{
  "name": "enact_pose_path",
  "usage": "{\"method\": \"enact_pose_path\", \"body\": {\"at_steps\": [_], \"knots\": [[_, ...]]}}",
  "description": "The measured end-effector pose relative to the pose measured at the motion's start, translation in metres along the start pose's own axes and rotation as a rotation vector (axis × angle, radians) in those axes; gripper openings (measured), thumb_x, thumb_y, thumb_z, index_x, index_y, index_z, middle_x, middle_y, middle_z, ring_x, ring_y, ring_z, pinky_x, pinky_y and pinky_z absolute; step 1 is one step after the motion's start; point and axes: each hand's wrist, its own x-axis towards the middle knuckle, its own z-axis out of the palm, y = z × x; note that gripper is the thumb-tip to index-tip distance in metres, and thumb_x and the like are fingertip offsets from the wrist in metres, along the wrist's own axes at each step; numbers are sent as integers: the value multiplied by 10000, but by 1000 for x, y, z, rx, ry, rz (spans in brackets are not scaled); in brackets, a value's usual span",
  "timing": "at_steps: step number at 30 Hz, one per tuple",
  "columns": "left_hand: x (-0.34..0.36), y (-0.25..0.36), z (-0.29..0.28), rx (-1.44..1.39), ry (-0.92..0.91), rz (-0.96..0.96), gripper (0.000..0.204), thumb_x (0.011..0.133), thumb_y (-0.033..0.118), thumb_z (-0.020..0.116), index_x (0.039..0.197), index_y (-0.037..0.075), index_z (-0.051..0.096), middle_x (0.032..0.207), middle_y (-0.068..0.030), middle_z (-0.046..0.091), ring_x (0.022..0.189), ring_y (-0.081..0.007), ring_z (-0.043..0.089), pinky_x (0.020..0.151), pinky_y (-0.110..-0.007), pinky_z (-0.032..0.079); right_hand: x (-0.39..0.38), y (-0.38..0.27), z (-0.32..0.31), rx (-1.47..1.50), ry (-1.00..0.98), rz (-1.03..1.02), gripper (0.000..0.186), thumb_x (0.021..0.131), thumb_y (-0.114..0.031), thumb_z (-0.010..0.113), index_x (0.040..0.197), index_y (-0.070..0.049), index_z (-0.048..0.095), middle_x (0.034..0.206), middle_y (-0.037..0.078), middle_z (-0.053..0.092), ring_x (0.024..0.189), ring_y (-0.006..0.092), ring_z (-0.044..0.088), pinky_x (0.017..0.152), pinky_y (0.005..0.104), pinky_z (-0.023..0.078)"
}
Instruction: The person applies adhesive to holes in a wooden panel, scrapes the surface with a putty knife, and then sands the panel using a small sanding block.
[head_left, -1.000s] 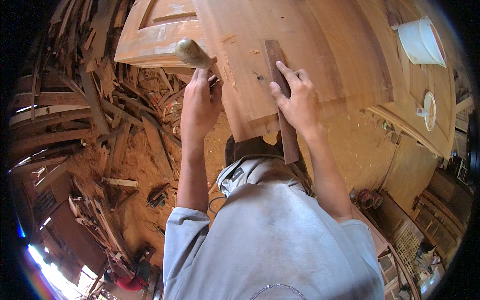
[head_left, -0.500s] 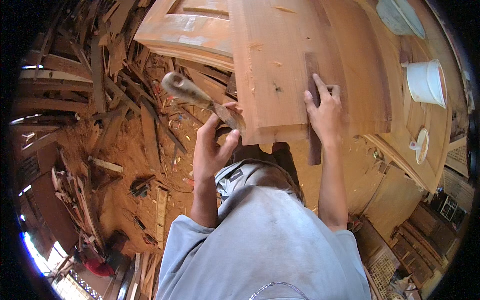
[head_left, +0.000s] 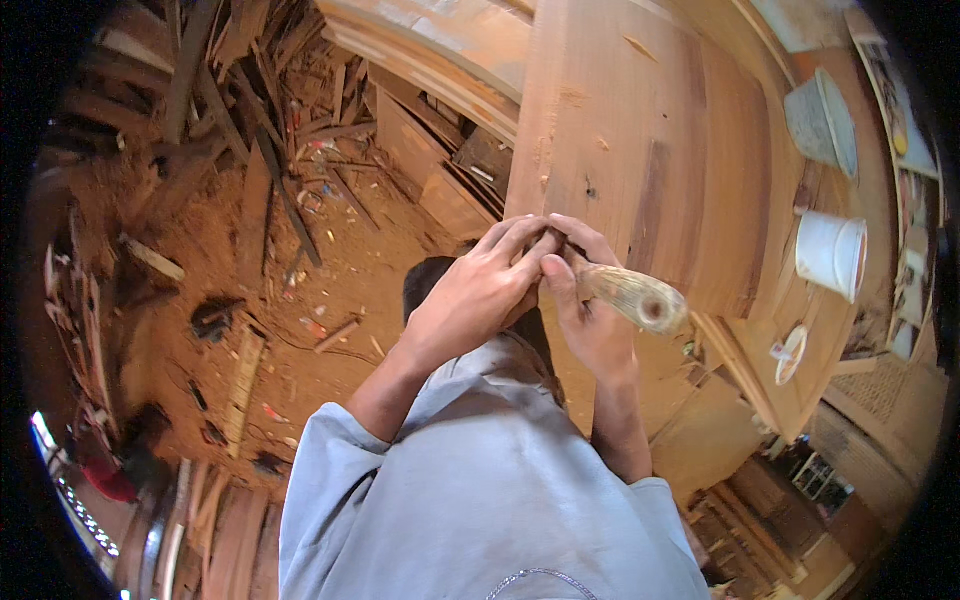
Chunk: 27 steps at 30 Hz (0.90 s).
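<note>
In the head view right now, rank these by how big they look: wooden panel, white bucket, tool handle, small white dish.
1. Wooden panel
2. White bucket and tool handle: too alike to rank, and the handle looks nearer the camera
3. Small white dish

both hands (head_left: pixel 488 285) now meet at the scraper (head_left: pixel 638 299)

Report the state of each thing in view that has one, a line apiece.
Tool: between both hands, handle pointing right, other end hidden
Left hand: fingers bent at the tool, grip partly hidden
Right hand: closed about the tool
Strip: lying on the board
Board: lying flat, shavings on it
White bucket: upright, contents not visible
Grey tub: upright, contents not visible
Dish: lying flat, contents unclear
</note>
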Motion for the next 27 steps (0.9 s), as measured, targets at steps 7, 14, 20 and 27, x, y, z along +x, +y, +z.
{"method": "enact_pose_path", "body": {"at_steps": [7, 14, 20, 27], "knots": [[10, -21, 11, -339, 427, -181, 575, 882, 169, 673, 1383, -2, 446, 1391, -231, 456, 1241, -407, 498, 1036, -421, 435, 45, 13, -16, -133, 160, 365, 291, 1015, -220, 473, 1098, 6, 637, 986, 97, 647, 950, 162, 622, 852, 319, 521], [11, -72, 63, -1045, 493, -616, 328, 972, 178, 594, 1257, 18, 563, 1149, -63, 641, 1038, -126, 589, 942, -281, 459, 97, 25, -2, -114, 224, 267, 336, 1029, -236, 389, 1008, -4, 632, 960, 83, 618, 912, 172, 621, 786, 340, 550], [21, -62, 84, -1285, 477, -593, 418, 965, 237, 603, 1276, -26, 507, 1175, -146, 614, 1104, -174, 574, 978, -317, 439, 97, 38, 18, -227, 246, 285, 371, 1044, -281, 363, 1004, -19, 623, 964, 83, 609, 885, 170, 621, 777, 331, 558], [18, -64, 89, -1192, 333, -464, 631, 920, 194, 672, 1414, -20, 344, 1346, -158, 498, 1250, -200, 486, 1072, -333, 369, 104, 43, 22, -310, 225, 233, 374, 1045, -280, 368, 993, -7, 619, 910, 111, 621, 824, 200, 626, 728, 342, 539]]}}
